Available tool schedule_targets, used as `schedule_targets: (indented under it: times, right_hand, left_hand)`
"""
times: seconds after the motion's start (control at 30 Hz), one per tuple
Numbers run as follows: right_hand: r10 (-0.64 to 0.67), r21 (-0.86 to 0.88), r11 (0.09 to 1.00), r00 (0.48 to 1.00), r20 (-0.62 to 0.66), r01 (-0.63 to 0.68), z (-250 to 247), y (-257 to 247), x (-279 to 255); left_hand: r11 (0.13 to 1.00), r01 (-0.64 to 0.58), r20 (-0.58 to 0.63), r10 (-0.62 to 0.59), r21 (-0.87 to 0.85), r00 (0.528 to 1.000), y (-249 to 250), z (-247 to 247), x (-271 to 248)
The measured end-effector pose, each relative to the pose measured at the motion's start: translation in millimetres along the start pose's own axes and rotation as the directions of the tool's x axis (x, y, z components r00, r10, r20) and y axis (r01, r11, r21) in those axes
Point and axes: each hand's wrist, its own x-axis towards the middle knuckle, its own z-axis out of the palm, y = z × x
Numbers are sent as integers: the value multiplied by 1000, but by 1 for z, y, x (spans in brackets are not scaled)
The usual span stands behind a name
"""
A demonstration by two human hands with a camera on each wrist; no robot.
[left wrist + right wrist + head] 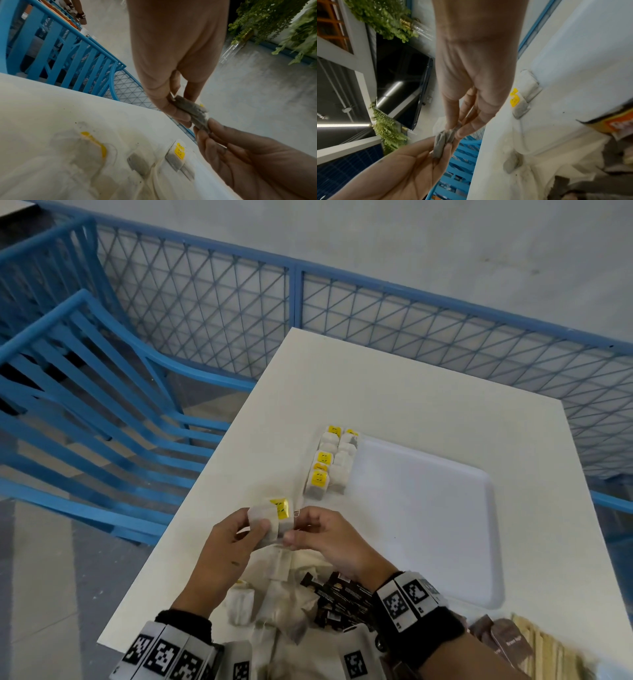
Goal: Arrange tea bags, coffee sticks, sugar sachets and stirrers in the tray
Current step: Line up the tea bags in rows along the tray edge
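Above the white table (394,392), both hands hold a small stack of tea bags (274,520) with a yellow tag on top. My left hand (257,529) grips the stack from the left and my right hand (301,534) pinches its right edge. In the left wrist view the grey stack (192,111) sits between the left fingers (171,109) and the right fingertips (205,125). The right wrist view shows the same stack (441,140). The white tray (428,508) carries two rows of tea bags (329,463) along its left side.
Loose tea bags (274,594) lie heaped under my wrists, next to black coffee sticks (339,594). Brown sugar sachets (507,638) and wooden stirrers (548,652) lie at the near right. A blue chair (102,405) stands left of the table, a blue mesh fence (445,330) behind.
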Motion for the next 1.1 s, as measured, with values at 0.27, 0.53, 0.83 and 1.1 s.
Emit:
schedule_targets:
  times: [0.27, 0.53, 0.83, 1.1]
  right_hand:
    - [36, 47, 999, 933, -358, -21, -35, 14, 7]
    - [42, -96, 986, 758, -651, -138, -68, 30, 30]
    - [-53, -287, 937, 735, -677, -198, -69, 28, 40]
    - [-48, -290, 936, 744, -667, -199, -73, 28, 28]
  left_hand:
    - [999, 27, -33, -26, 42, 999, 0, 4, -2]
    - [999, 40, -54, -38, 36, 998, 1, 6, -2]
    - [994, 89, 16, -91, 66, 996, 7, 8, -1]
    - [978, 56, 68, -71, 203, 995, 3, 25, 44]
